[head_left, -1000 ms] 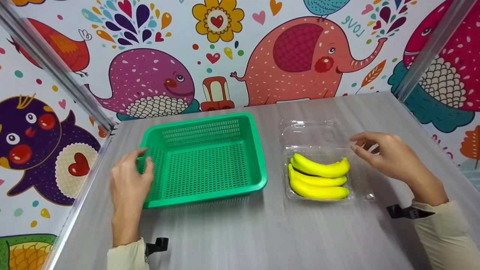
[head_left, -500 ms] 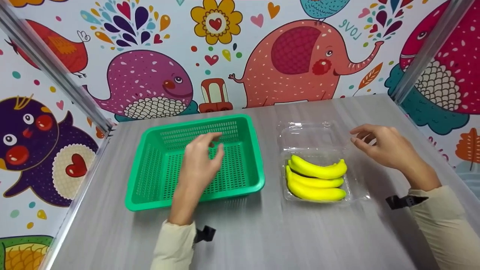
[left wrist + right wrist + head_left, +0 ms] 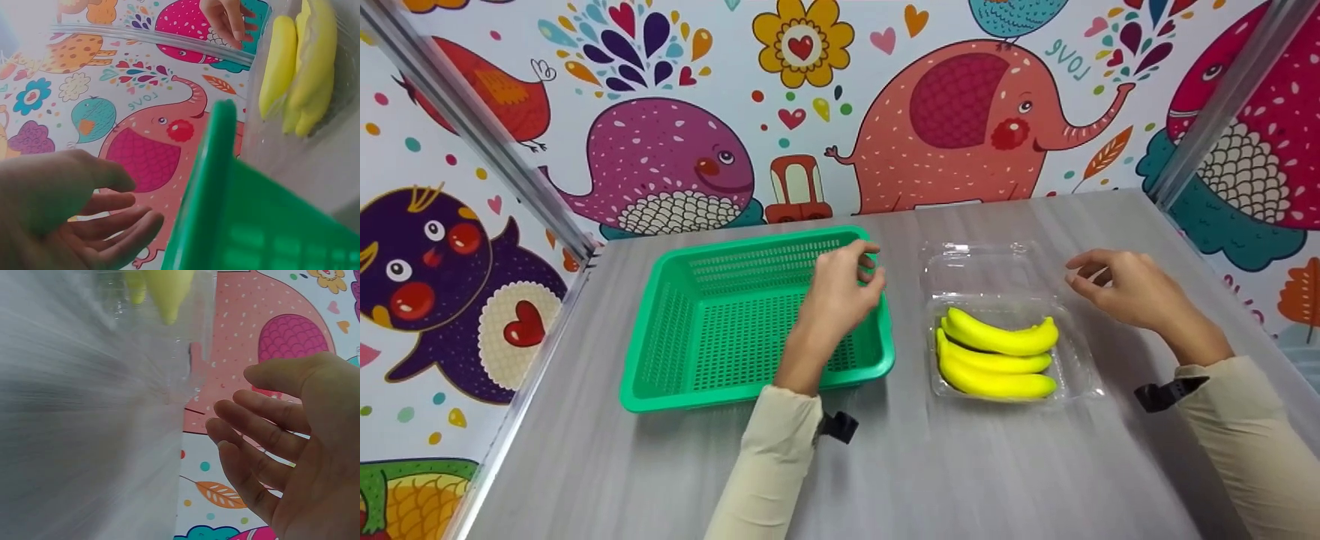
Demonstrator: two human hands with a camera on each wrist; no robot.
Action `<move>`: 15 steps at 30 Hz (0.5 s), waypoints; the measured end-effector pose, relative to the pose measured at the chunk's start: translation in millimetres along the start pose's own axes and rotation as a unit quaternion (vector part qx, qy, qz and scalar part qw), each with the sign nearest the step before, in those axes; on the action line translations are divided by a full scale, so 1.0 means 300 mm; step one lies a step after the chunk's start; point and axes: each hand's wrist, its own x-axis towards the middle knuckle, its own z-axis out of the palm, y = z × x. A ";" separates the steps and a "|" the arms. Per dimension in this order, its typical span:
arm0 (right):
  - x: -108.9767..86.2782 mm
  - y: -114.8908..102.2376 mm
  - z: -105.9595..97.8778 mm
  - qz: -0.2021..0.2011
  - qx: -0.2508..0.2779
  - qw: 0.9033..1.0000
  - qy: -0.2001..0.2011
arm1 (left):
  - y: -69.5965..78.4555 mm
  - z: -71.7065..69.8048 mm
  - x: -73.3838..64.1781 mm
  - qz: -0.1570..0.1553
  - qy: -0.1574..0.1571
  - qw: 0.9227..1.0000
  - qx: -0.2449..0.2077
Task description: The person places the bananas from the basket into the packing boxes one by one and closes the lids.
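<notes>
Over the right side of the green basket (image 3: 634, 330) hovers my left hand (image 3: 844, 289), fingers loosely bent and nothing between them. The left wrist view shows that hand (image 3: 84, 208) above the basket's rim (image 3: 216, 146). Three yellow bananas (image 3: 997, 386) lie side by side in a clear plastic clamshell box (image 3: 1072, 367) to the basket's right. The box's lid (image 3: 982, 270) is folded back behind it. Just right of the box, my right hand (image 3: 1136, 296) hangs in the air with relaxed fingers; in the right wrist view its palm (image 3: 320, 455) holds nothing.
Everything stands on a grey wood-grain table (image 3: 960, 480). A wall with cartoon animals (image 3: 945, 127) rises behind it, and metal posts (image 3: 502, 135) frame both sides. Black wrist cameras (image 3: 840, 427) sit at the cuffs.
My left hand has let go of the basket's left rim and moved right, across the basket to its right side. The right hand, the box and the bananas have stayed nearly in place.
</notes>
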 end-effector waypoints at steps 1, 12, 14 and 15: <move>0.005 0.002 0.003 0.001 0.001 1.000 -0.002 | 0.008 0.009 0.009 -0.004 -0.004 1.000 -0.003; 0.034 0.011 0.020 0.014 -0.004 1.000 -0.020 | 0.082 0.102 0.114 -0.057 -0.033 0.998 -0.009; 0.039 0.012 0.023 0.016 0.000 1.000 -0.023 | 0.083 0.119 0.132 -0.067 -0.040 0.997 -0.002; 0.042 0.013 0.026 0.016 0.002 1.000 -0.024 | 0.083 0.128 0.139 -0.073 -0.045 0.996 0.000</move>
